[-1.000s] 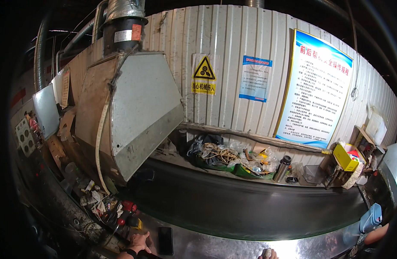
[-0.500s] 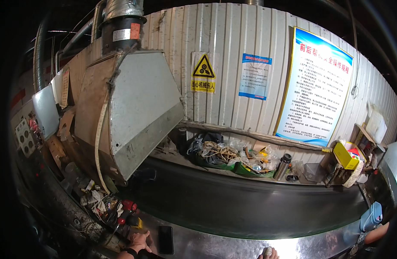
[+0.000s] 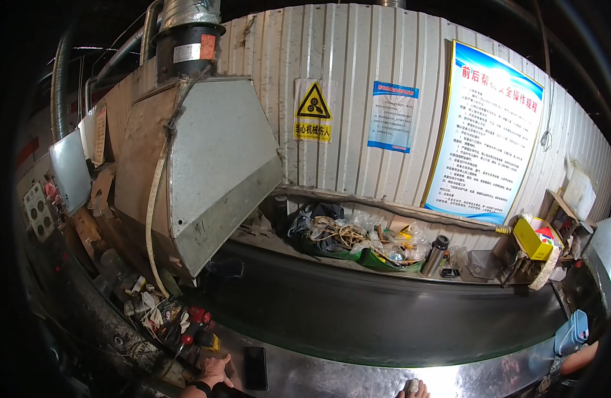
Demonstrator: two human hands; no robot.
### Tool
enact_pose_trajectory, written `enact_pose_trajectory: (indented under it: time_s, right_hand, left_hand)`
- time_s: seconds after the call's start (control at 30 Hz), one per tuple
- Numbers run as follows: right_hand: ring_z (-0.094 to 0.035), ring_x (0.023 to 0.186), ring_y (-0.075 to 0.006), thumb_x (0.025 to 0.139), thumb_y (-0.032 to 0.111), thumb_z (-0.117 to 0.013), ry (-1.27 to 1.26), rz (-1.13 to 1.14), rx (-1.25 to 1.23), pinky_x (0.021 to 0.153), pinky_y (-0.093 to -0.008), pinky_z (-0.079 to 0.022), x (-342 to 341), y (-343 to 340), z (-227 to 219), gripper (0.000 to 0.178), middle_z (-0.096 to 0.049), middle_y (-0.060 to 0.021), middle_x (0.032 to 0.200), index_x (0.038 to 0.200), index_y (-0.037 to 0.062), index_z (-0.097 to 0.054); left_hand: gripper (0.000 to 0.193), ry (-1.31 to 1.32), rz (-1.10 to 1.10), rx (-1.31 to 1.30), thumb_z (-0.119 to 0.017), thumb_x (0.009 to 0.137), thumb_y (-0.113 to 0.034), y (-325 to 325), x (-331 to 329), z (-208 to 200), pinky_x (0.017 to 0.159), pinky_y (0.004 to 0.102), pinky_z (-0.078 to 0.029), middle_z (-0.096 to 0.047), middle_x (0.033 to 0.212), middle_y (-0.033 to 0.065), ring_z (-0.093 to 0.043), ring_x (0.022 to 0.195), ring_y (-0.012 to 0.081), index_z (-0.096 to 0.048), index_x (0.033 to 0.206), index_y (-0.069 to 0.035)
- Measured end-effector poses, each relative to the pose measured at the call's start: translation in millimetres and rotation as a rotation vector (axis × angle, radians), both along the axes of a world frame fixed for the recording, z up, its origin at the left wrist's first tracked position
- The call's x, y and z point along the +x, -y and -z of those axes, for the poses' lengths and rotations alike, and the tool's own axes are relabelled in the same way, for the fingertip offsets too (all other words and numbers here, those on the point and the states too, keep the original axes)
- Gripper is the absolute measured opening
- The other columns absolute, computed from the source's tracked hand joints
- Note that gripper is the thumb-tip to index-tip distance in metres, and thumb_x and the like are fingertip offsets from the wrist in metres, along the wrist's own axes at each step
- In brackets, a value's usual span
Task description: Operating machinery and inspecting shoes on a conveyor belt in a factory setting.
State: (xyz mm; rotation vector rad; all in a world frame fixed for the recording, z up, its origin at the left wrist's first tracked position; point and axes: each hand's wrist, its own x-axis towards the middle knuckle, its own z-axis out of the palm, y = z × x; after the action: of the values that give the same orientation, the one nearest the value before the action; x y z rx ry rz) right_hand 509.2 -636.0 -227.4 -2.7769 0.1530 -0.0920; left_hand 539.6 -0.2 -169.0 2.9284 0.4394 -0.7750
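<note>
lying on shiny metal point(image 3: 325, 376): black phone point(image 3: 255, 368); beyond, pale ribbed wall point(image 3: 358, 50).

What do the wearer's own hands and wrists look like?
The left hand is ungloved, with a dark band at the wrist. The right hand, cut off by the lower edge, has a pale patch at its fingers, perhaps a wrapping; its wrist is out of view.
</note>
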Motion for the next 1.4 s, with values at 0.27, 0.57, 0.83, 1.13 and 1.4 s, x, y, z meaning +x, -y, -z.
enact_pose_trajectory:
  time_s: [0.27, 0.57, 0.83, 1.13, 1.4]
  right_hand:
    - [-0.020, 0.150, -0.0547, 0.110, 0.022, -0.040, -0.084, 0.045, 0.066, 0.125, -0.0590, -0.018, 2.2, 0.8, 0.2, 0.062, -0.016, -0.0250, 0.169, 0.163, 0.0029, -0.014]
    - [-0.033, 0.143, -0.0556, 0.109, 0.027, -0.042, 0.055, 0.041, 0.002, 0.119, -0.0588, -0.029, 0.2, 3.8, 8.4, 0.062, -0.030, -0.0289, 0.163, 0.165, 0.0130, -0.019]
    - [-0.037, 0.141, -0.0562, 0.109, 0.031, -0.041, 0.072, 0.063, -0.003, 0.118, -0.0603, -0.031, 1.3, 2.6, 6.3, 0.061, -0.034, -0.0312, 0.160, 0.165, 0.0162, -0.021]
    - [-0.022, 0.150, -0.0543, 0.110, 0.033, -0.038, -0.001, 0.066, 0.087, 0.124, -0.0581, -0.022, 2.4, 4.0, 9.3, 0.062, -0.025, -0.0258, 0.166, 0.166, 0.0152, -0.017]
    - [-0.020, 0.151, -0.0531, 0.110, 0.033, -0.038, -0.061, 0.078, 0.074, 0.125, -0.0575, -0.018, 3.4, 1.4, 0.5, 0.063, -0.023, -0.0214, 0.169, 0.166, 0.0116, -0.016]
  left_hand:
    - [0.125, 0.011, 0.013, 0.004, -0.099, 0.047, -0.053, -5.4, -1.9, 11.6, 0.107, 0.0501, -0.047, -0.072, 0.127, 0.0098, -0.066, 0.121, 0.0365, -0.044, 0.155, -0.022]
    - [0.126, 0.003, 0.005, -0.020, -0.099, 0.047, -0.052, -1.0, 0.3, 1.7, 0.109, 0.0499, -0.046, -0.071, 0.130, 0.0098, -0.065, 0.123, 0.0367, -0.043, 0.156, -0.023]
    - [0.127, -0.014, 0.012, 0.012, -0.099, 0.047, -0.054, 2.4, 0.6, -1.9, 0.108, 0.0500, -0.046, -0.071, 0.129, 0.0112, -0.065, 0.123, 0.0380, -0.042, 0.156, -0.024]
    - [0.127, 0.008, 0.022, 0.013, -0.099, 0.045, -0.054, -4.8, -0.2, 11.3, 0.108, 0.0507, -0.047, -0.072, 0.127, 0.0085, -0.066, 0.121, 0.0375, -0.043, 0.155, -0.024]
    - [0.126, 0.003, 0.008, -0.050, -0.097, 0.048, -0.058, -11.8, -0.3, 20.6, 0.106, 0.0511, -0.049, -0.068, 0.129, 0.0199, -0.063, 0.124, 0.0411, -0.042, 0.157, -0.031]
